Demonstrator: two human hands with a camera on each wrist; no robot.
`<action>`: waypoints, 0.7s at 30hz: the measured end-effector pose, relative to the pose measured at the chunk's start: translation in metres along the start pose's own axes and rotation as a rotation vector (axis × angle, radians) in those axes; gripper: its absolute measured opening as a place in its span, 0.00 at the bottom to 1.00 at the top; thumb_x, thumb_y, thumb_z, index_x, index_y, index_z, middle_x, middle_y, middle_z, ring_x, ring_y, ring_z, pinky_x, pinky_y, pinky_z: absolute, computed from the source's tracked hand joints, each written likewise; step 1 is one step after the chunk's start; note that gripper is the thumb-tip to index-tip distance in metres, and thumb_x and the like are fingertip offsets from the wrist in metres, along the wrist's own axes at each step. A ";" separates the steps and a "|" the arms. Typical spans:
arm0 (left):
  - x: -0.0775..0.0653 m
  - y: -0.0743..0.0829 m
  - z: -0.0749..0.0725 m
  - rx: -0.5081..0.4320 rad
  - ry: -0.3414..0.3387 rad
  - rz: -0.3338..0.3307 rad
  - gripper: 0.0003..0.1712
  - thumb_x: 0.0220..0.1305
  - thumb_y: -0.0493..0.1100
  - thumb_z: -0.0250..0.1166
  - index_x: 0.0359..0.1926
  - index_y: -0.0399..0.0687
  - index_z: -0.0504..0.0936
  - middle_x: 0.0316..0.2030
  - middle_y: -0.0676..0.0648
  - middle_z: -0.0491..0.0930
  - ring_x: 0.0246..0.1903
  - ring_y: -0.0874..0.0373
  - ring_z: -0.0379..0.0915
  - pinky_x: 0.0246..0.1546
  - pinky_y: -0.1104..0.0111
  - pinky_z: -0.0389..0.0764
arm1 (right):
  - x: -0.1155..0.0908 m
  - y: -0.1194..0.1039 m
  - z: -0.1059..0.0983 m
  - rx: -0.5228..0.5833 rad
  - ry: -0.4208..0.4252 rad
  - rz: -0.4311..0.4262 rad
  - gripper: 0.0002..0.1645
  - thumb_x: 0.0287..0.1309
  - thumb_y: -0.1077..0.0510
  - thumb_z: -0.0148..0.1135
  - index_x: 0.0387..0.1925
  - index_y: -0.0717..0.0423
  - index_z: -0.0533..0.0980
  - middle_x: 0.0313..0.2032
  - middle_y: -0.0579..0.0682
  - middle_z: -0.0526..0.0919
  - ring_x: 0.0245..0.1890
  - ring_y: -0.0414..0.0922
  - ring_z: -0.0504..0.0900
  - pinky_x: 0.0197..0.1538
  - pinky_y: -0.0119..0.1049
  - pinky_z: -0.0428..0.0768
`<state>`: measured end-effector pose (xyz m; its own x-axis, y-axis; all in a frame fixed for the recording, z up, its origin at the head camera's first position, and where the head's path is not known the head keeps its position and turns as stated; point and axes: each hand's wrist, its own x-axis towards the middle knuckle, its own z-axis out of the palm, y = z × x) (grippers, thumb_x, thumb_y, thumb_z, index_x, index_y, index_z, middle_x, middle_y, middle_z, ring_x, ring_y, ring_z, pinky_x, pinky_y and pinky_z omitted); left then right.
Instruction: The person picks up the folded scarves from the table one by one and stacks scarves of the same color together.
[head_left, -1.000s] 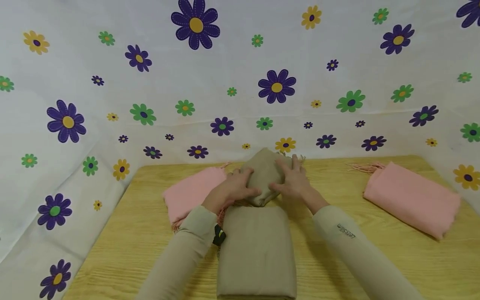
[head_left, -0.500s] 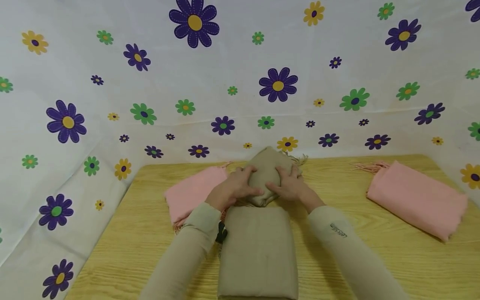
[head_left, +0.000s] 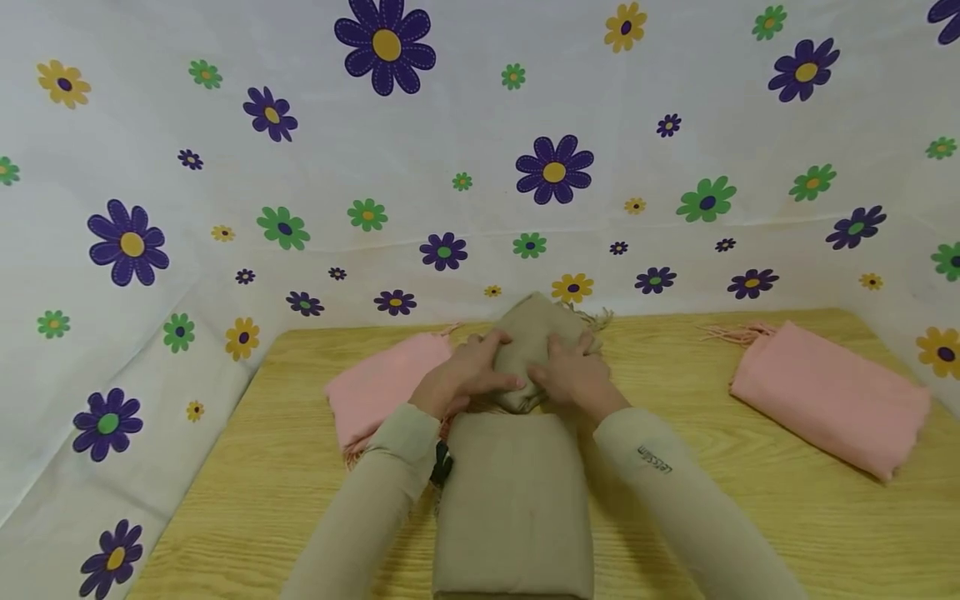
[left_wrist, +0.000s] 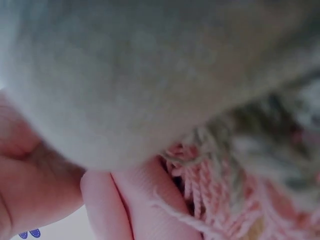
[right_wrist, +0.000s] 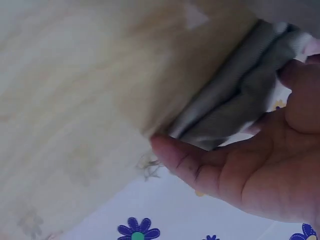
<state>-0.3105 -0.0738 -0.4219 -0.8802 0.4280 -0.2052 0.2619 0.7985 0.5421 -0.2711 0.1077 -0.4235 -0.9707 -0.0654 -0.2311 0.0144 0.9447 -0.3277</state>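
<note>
A folded tan scarf bundle (head_left: pixel 534 342) stands at the back middle of the wooden table (head_left: pixel 712 392). My left hand (head_left: pixel 468 375) grips its left side and my right hand (head_left: pixel 573 373) grips its right side, fingers curled over the cloth. The left wrist view has tan cloth (left_wrist: pixel 140 75) against my fingers (left_wrist: pixel 130 205), with pink fringe (left_wrist: pixel 215 195) beneath. In the right wrist view my right hand (right_wrist: pixel 250 170) holds folded tan layers (right_wrist: pixel 235 105). A second folded tan scarf (head_left: pixel 513 500) lies flat in front of the bundle, between my forearms.
A folded pink scarf (head_left: pixel 378 387) lies left of the bundle, partly under my left hand. Another folded pink scarf (head_left: pixel 828 396) with fringe lies at the right. A white flowered cloth (head_left: pixel 300 167) hangs behind and to both sides of the table.
My right hand's fingers were spread on the bundle and have now closed in around its right side. Both hands drew slightly together.
</note>
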 end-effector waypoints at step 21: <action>-0.002 -0.003 -0.005 0.067 -0.024 0.007 0.45 0.57 0.61 0.71 0.71 0.56 0.62 0.63 0.32 0.62 0.64 0.38 0.58 0.63 0.46 0.65 | 0.001 -0.010 0.005 0.014 -0.049 0.029 0.53 0.74 0.33 0.34 0.76 0.69 0.35 0.69 0.83 0.26 0.69 0.79 0.45 0.70 0.63 0.53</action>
<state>-0.3120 -0.0789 -0.4190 -0.8687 0.4431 -0.2216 0.2946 0.8216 0.4881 -0.2713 0.0968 -0.4257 -0.9569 -0.0540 -0.2855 0.0461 0.9419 -0.3328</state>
